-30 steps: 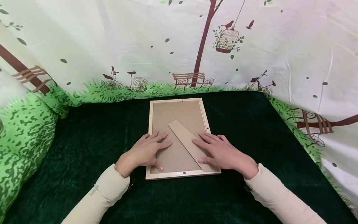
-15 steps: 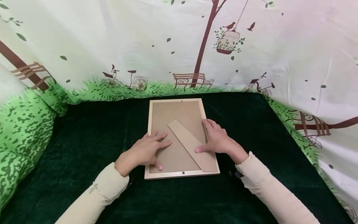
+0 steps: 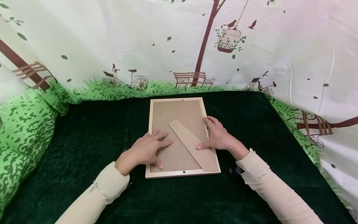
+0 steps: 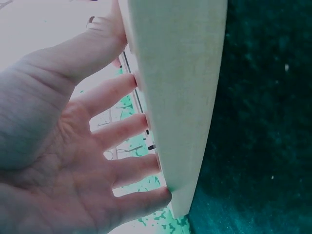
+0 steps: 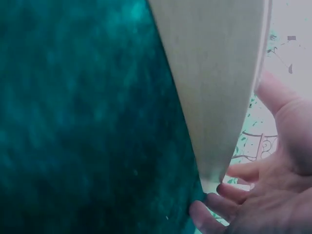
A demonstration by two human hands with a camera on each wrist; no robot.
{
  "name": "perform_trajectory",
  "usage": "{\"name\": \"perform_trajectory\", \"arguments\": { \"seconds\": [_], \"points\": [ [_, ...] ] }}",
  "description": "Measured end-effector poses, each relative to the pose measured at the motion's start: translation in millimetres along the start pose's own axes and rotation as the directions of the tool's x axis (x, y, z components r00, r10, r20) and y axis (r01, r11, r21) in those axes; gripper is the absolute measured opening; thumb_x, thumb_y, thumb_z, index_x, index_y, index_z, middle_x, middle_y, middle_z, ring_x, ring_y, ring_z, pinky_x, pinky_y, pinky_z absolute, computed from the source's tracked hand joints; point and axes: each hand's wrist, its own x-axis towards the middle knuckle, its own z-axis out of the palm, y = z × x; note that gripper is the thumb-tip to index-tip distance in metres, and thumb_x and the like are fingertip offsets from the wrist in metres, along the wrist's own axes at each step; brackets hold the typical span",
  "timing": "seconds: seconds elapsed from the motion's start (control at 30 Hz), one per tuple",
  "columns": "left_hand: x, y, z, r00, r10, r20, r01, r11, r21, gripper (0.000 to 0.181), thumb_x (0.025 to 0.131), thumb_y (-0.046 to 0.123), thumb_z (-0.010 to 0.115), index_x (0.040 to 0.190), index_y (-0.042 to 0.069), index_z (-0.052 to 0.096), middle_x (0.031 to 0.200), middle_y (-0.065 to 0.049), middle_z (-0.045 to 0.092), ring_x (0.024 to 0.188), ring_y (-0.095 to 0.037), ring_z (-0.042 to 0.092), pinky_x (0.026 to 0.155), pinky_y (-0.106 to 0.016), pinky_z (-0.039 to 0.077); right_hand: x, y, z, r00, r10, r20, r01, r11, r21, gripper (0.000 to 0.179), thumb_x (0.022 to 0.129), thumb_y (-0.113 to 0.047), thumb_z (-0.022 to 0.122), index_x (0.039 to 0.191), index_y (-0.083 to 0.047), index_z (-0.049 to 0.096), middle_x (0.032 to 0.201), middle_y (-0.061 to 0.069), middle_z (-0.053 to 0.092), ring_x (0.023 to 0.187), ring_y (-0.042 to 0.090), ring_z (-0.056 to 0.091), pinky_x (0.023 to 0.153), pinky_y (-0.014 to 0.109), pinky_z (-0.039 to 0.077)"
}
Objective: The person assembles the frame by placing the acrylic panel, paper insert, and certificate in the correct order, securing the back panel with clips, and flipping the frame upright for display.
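A wooden picture frame [image 3: 165,175] lies face down on the dark green cloth, its brown backing board [image 3: 177,109] upward. A cardboard stand [image 3: 188,138] lies slantwise on the backing. My left hand [image 3: 146,150] rests with spread fingers on the frame's left side; in the left wrist view its fingers reach over the side rail [image 4: 178,87]. At the opposite rail, my right hand [image 3: 219,138] holds the edge, thumb on the stand and fingers at the outer side. The right wrist view shows two fingers hanging past the rail [image 5: 214,87] near the cloth. The frame's front is hidden.
Dark green cloth [image 3: 98,140] covers the table around the frame. Behind and to both sides hangs a white curtain [image 3: 126,40] printed with trees, benches and bicycles. A dark band [image 3: 237,170] sits at the right wrist.
My right hand has shifted from lying over the stand to the frame's right edge, its thumb still on the stand. The left hand and the frame stay nearly in place.
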Motion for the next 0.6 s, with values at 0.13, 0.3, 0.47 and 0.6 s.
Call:
{"name": "perform_trajectory", "arguments": {
  "seconds": [0.13, 0.3, 0.47, 0.6],
  "points": [
    [-0.3, -1.6, -0.2, 1.0, 0.008, 0.004, -0.008, 1.0, 0.001, 0.094, 0.068, 0.046, 0.088, 0.15, 0.028, 0.046, 0.165, -0.007, 0.026, 0.152, -0.042, 0.018, 0.119, -0.061, 0.022, 1.4, -4, -6, 1.0, -0.014, -0.016, 0.012, 0.991, -0.131, 0.124, 0.064, -0.058, 0.088, 0.158, -0.01, 0.024, 0.164, 0.016, 0.013, 0.148, 0.042, 0.016, 0.114, 0.065, 0.021],
    [0.1, -1.8, -1.6, 1.0, 0.021, 0.002, -0.021, 1.0, 0.002, 0.095, 0.068, 0.046, 0.088, 0.15, 0.026, 0.046, 0.165, -0.008, 0.026, 0.152, -0.042, 0.018, 0.119, -0.062, 0.022, 3.3, -11, -13, 0.998, -0.055, -0.003, 0.053, 0.967, -0.25, 0.119, 0.065, -0.06, 0.086, 0.156, -0.007, 0.031, 0.16, 0.015, 0.02, 0.145, 0.04, 0.018, 0.112, 0.062, 0.024],
    [-0.6, -1.1, -1.8, 1.0, 0.022, 0.008, -0.022, 1.0, -0.003, 0.095, 0.067, 0.044, 0.089, 0.15, 0.025, 0.046, 0.165, -0.009, 0.026, 0.152, -0.043, 0.018, 0.118, -0.062, 0.022, 6.2, -17, -17, 0.997, -0.068, 0.042, 0.078, 0.942, -0.327, 0.115, 0.065, -0.063, 0.084, 0.154, -0.007, 0.036, 0.154, 0.013, 0.025, 0.141, 0.038, 0.023, 0.109, 0.06, 0.028],
    [-0.9, 0.1, -1.1, 1.0, 0.014, 0.009, -0.014, 1.0, 0.0, 0.096, 0.066, 0.045, 0.089, 0.15, 0.026, 0.045, 0.165, -0.007, 0.026, 0.152, -0.043, 0.018, 0.119, -0.061, 0.022, 6.7, -22, -17, 0.997, -0.066, 0.028, 0.071, 0.916, -0.394, 0.112, 0.063, -0.063, 0.085, 0.15, -0.005, 0.043, 0.151, 0.012, 0.03, 0.139, 0.038, 0.026, 0.11, 0.059, 0.027]
  ]
}}
